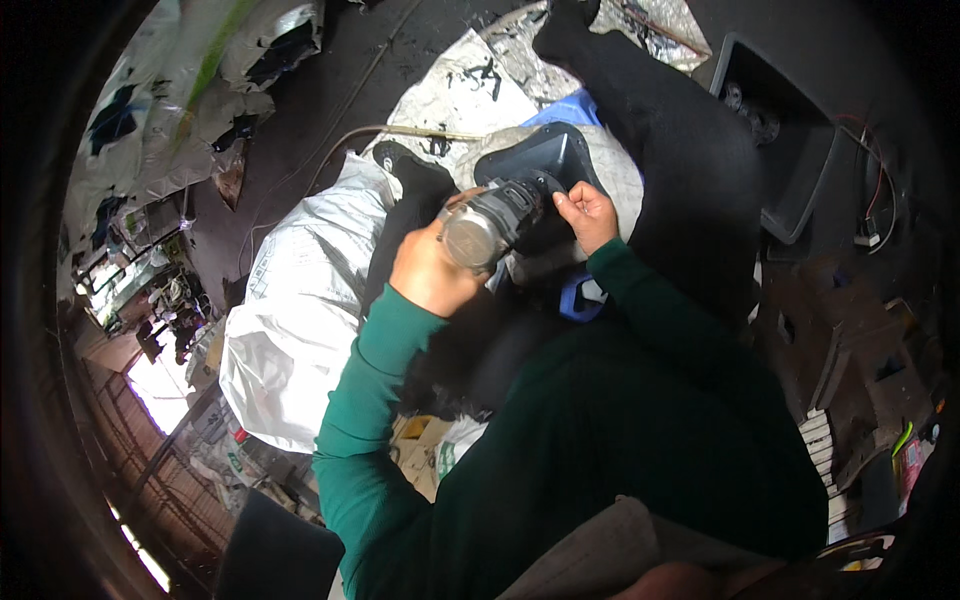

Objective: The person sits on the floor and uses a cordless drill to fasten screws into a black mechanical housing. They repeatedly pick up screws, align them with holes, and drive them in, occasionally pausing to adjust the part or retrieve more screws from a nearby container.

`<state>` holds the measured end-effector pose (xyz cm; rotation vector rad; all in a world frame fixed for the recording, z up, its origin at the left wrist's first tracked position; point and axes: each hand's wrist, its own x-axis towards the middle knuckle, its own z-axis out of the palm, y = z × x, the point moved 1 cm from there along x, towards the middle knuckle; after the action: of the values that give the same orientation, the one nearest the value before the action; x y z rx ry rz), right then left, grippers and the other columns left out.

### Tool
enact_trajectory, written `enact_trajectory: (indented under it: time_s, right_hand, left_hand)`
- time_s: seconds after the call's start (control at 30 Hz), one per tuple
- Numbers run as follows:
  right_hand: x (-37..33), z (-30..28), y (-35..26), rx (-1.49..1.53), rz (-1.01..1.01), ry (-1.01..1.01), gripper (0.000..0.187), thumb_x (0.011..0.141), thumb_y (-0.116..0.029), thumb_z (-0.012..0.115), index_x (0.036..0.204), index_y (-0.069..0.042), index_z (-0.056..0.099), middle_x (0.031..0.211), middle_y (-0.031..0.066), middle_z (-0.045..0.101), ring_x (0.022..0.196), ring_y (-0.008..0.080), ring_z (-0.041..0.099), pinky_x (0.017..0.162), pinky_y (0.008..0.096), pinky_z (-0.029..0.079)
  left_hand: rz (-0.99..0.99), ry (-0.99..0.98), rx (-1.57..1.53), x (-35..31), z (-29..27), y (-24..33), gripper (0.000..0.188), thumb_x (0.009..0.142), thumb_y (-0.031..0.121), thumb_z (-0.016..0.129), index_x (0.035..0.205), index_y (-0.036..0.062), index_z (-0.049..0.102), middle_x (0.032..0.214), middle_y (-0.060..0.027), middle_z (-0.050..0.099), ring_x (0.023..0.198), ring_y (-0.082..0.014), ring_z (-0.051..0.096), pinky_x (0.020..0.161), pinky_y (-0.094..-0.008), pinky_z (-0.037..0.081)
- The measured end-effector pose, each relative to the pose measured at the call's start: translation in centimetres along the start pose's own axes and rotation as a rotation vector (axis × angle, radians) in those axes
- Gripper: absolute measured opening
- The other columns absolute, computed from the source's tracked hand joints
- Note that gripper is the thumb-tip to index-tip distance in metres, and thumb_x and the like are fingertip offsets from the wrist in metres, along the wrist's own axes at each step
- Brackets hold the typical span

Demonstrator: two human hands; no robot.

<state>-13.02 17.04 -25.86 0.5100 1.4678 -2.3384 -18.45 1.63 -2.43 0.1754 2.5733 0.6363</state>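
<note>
Wrapped around a power tool with a round grey end cap is my left hand. The tool's front end points away from me and meets a dark moulded plastic part with a flared, tray-like shape. Exactly what the tool's tip touches is hidden. At the near right edge of the plastic part, my right hand is closed, thumb and fingers pinching its rim. The part rests between my legs, over pale sheeting.
A white sack lies to the left of my leg. Pale sheeting with black scraps spreads ahead. At the right stand a dark box-shaped plastic housing and brown cartons. A cable runs across the floor.
</note>
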Motion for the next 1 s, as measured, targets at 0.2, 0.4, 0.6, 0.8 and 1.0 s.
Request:
enact_trajectory:
  time_s: [0.2,0.4,0.6,0.8,1.0]
  right_hand:
    - [-1.4,-1.3,-1.8,0.152,0.299,0.112,0.022,0.09,-0.029,0.064,0.099,-0.009,0.063,0.072,-0.0078,0.052,0.053,0.0019,0.037,0.048,0.0186,0.03]
    - [-5.6,-2.9,-5.9,0.706,0.415,-0.245,0.047,0.099,-0.036,0.039,0.127,0.001,0.05,0.108,0.0107,0.061,0.102,0.0229,0.059,0.087,0.0384,0.049]
    - [-7.2,-1.9,-7.1,0.873,0.414,-0.366,0.045,0.1,-0.03,0.036,0.13,0.002,0.047,0.122,0.0165,0.057,0.12,0.0315,0.051,0.102,0.0469,0.041]
    - [-8.2,-1.3,-7.5,0.75,0.387,-0.442,0.036,0.097,-0.015,0.044,0.128,0.002,0.048,0.121,0.0167,0.057,0.118,0.0284,0.053,0.099,0.0421,0.046]
    - [-8.5,-1.5,-7.2,0.443,0.542,-0.525,0.033,0.095,-0.006,0.05,0.126,0.003,0.05,0.114,0.0126,0.061,0.101,0.0182,0.063,0.088,0.032,0.055]
  left_hand:
    - [0.028,0.09,-0.211,-7.1,-0.5,2.0,0.034,0.075,0.003,0.066,0.109,-0.0011,0.061,0.102,-0.014,0.065,0.094,-0.0242,0.062,0.083,-0.0348,0.049]
    - [0.111,0.171,-0.29,-13.1,4.9,3.1,0.038,0.075,0.009,0.07,0.111,0.0035,0.062,0.117,-0.0138,0.061,0.106,-0.0263,0.061,0.09,-0.0325,0.048]
    - [0.001,0.195,-0.407,-15.6,7.8,2.6,0.039,0.075,0.012,0.071,0.113,0.005,0.061,0.118,-0.0133,0.061,0.104,-0.0265,0.062,0.088,-0.0335,0.049]
    - [0.064,0.243,-0.287,-15.8,7.1,1.9,0.041,0.074,0.011,0.072,0.114,0.0046,0.06,0.115,-0.0132,0.062,0.101,-0.0268,0.064,0.087,-0.0332,0.05]
    - [-0.04,0.245,-0.394,-15.8,6.3,1.6,0.044,0.074,0.01,0.072,0.116,0.004,0.059,0.113,-0.013,0.063,0.102,-0.0261,0.063,0.087,-0.032,0.05]
